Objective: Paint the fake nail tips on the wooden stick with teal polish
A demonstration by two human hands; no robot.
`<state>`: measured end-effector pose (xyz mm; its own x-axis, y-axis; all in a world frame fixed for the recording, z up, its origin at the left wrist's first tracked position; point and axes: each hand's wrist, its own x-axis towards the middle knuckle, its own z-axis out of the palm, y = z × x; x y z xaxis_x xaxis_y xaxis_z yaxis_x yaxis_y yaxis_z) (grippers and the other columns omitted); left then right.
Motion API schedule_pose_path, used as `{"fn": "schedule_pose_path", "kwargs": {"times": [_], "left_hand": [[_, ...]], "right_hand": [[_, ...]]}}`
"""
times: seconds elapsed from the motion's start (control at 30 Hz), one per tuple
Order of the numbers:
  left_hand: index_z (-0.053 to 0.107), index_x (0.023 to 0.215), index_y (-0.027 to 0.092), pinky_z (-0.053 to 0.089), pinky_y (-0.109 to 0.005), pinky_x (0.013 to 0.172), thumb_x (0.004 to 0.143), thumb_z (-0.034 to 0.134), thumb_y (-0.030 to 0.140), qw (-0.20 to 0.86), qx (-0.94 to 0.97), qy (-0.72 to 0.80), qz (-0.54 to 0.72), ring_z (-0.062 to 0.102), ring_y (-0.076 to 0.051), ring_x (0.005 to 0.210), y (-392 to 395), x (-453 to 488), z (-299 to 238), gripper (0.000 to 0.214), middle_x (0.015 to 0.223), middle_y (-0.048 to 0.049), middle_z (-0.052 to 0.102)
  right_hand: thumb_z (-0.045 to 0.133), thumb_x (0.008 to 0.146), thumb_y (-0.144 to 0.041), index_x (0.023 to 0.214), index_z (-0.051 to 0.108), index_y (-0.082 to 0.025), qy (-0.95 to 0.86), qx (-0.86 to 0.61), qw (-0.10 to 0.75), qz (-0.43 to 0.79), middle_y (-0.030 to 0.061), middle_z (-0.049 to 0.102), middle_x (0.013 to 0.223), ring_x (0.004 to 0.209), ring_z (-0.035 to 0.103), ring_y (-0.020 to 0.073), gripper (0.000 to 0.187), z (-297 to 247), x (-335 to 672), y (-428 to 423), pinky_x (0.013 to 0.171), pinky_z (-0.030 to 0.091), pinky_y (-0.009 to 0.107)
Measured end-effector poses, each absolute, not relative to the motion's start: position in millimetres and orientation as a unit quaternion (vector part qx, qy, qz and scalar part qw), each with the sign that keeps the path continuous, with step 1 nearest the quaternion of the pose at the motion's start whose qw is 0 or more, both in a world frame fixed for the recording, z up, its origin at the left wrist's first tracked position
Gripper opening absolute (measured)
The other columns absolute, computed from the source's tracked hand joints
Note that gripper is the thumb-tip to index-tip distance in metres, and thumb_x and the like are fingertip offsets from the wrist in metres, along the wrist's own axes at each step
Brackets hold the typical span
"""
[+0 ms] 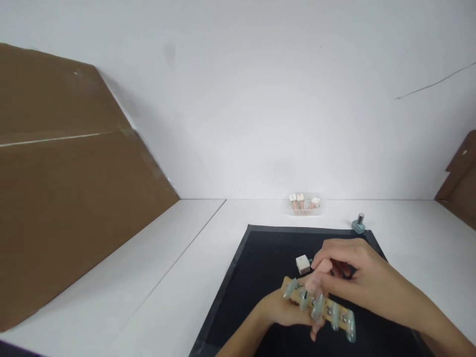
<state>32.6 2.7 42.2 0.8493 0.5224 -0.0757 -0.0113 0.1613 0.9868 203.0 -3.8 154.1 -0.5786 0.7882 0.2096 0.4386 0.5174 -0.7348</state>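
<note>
My left hand (284,308) is closed around a tan strip (338,311) that looks like wood. Several translucent pale-green pieces (334,316) stand across the strip, with small shiny metal bits between them. Over the strip's upper side, my right hand (357,265) is bent in a pinch, thumb and index finger close to the left hand's fingers. What lies between these fingertips is hidden. Just left of the right fingertips shows a small white block (303,264) with a bit of green beside it; whether it is held or lies on the mat I cannot tell.
Both hands are above a black mat (269,253) on a white table (178,263). Behind it, a clear box (305,211) holds white-headed pieces with pinkish stems. A blue-green piece with a metal pin (359,225) stands at the mat's back-right corner. Brown cardboard (82,198) rises at left.
</note>
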Motion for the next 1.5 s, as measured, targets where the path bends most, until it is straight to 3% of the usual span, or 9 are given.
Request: {"fn": "schedule_pose_path", "kwargs": {"times": [0.13, 0.4, 0.53, 0.67, 0.93, 1.1, 1.23, 1.37, 1.5], "left_hand": [[0.041, 0.074, 0.018, 0.043, -0.018, 0.044, 0.054, 0.080, 0.046, 0.792, 0.533, 0.157, 0.253, 0.053, -0.006, 0.048, 2, 33, 26, 0.052, 0.058, 0.0081, 0.052], [0.051, 0.056, 0.014, 0.044, -0.024, 0.059, 0.058, 0.064, 0.068, 0.716, 0.640, 0.243, 0.140, 0.048, -0.007, 0.056, 5, 30, 41, 0.055, 0.056, 0.0035, 0.050], [0.044, 0.074, 0.018, 0.046, -0.020, 0.048, 0.056, 0.078, 0.051, 0.781, 0.551, 0.164, 0.246, 0.051, -0.006, 0.048, 3, 32, 24, 0.051, 0.058, 0.0073, 0.051], [0.040, 0.079, 0.018, 0.047, -0.017, 0.047, 0.063, 0.079, 0.036, 0.797, 0.522, 0.118, 0.279, 0.054, -0.005, 0.050, 2, 31, 10, 0.046, 0.063, 0.0063, 0.054], [0.039, 0.084, 0.018, 0.048, -0.018, 0.048, 0.069, 0.074, 0.035, 0.781, 0.533, 0.134, 0.297, 0.055, -0.006, 0.050, 4, 26, 9, 0.042, 0.061, 0.0058, 0.057], [0.037, 0.083, 0.019, 0.047, -0.017, 0.047, 0.073, 0.072, 0.031, 0.751, 0.535, 0.142, 0.360, 0.054, -0.005, 0.050, 0, 30, 17, 0.038, 0.064, 0.0059, 0.055], [0.034, 0.079, 0.020, 0.044, -0.017, 0.047, 0.075, 0.069, 0.037, 0.726, 0.539, 0.170, 0.393, 0.052, -0.005, 0.049, -2, 32, 21, 0.039, 0.063, 0.0056, 0.053], [0.036, 0.082, 0.020, 0.043, -0.019, 0.051, 0.074, 0.067, 0.043, 0.690, 0.567, 0.263, 0.366, 0.051, -0.006, 0.051, -2, 32, 23, 0.040, 0.062, 0.0056, 0.052], [0.039, 0.083, 0.019, 0.043, -0.019, 0.052, 0.072, 0.067, 0.046, 0.669, 0.587, 0.310, 0.334, 0.051, -0.005, 0.053, -1, 35, 23, 0.040, 0.065, 0.0056, 0.051]], "right_hand": [[0.056, 0.084, -0.020, 0.076, 0.065, -0.019, -0.816, -0.397, 0.309, 0.285, -0.0013, 0.060, 0.065, 0.055, 0.050, 0.0095, 0.012, 151, 205, -3, 0.049, 0.039, 0.019], [0.059, 0.084, -0.026, 0.073, 0.067, -0.020, -0.826, -0.349, 0.253, 0.364, -0.0011, 0.061, 0.067, 0.055, 0.052, 0.0087, 0.015, 153, 205, -4, 0.047, 0.038, 0.018], [0.057, 0.085, -0.024, 0.072, 0.064, -0.020, -0.818, -0.393, 0.299, 0.295, -0.0017, 0.059, 0.065, 0.055, 0.050, 0.0093, 0.015, 148, 206, -2, 0.049, 0.038, 0.019], [0.057, 0.085, -0.029, 0.074, 0.064, -0.020, -0.815, -0.406, 0.325, 0.256, -0.0016, 0.058, 0.062, 0.053, 0.049, 0.0100, 0.016, 148, 210, -1, 0.047, 0.038, 0.019], [0.058, 0.083, -0.024, 0.061, 0.064, -0.020, -0.820, -0.391, 0.301, 0.289, -0.0020, 0.060, 0.059, 0.052, 0.051, 0.0091, 0.023, 156, 212, -5, 0.047, 0.040, 0.018], [0.058, 0.083, -0.030, 0.075, 0.070, -0.022, -0.800, -0.406, 0.348, 0.271, -0.0010, 0.064, 0.058, 0.049, 0.053, 0.0107, 0.017, 154, 215, -5, 0.043, 0.041, 0.019], [0.057, 0.084, -0.036, 0.085, 0.072, -0.025, -0.790, -0.395, 0.370, 0.290, 0.0007, 0.070, 0.064, 0.054, 0.059, 0.0139, 0.018, 151, 219, -3, 0.048, 0.047, 0.022], [0.059, 0.084, -0.035, 0.082, 0.070, -0.024, -0.789, -0.359, 0.366, 0.337, 0.0015, 0.069, 0.072, 0.064, 0.062, 0.0149, 0.016, 145, 222, 4, 0.055, 0.049, 0.022], [0.058, 0.084, -0.032, 0.074, 0.069, -0.022, -0.797, -0.339, 0.346, 0.361, 0.0009, 0.064, 0.068, 0.058, 0.057, 0.0120, 0.018, 137, 223, 11, 0.053, 0.047, 0.021]]}}
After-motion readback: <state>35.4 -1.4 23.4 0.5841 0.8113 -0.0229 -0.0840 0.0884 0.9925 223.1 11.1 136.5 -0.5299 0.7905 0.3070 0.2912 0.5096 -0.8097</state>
